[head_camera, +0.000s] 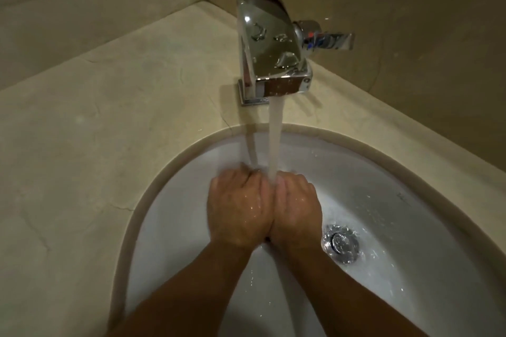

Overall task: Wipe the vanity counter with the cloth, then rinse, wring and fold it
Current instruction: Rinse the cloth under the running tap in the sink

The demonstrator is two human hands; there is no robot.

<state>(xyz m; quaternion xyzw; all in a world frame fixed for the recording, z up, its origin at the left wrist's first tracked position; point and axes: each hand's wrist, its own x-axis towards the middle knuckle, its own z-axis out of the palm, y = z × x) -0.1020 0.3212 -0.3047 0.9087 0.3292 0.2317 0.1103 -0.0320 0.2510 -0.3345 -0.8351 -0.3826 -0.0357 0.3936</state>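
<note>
- The left hand (236, 208) and right hand (297, 209) are pressed side by side, backs up, over the white sink (410, 295).
- Both hands are curled into loose fists; whether they hold anything I cannot tell, as the palms are hidden.
- The cloth cannot be seen, so I cannot tell where it is.
- Water (275, 139) runs from the chrome tap (271, 46) onto the knuckles where the hands meet.
- The drain (342, 243) lies just right of the right wrist.
- The beige worktop (95, 145) surrounds the sink.
</note>
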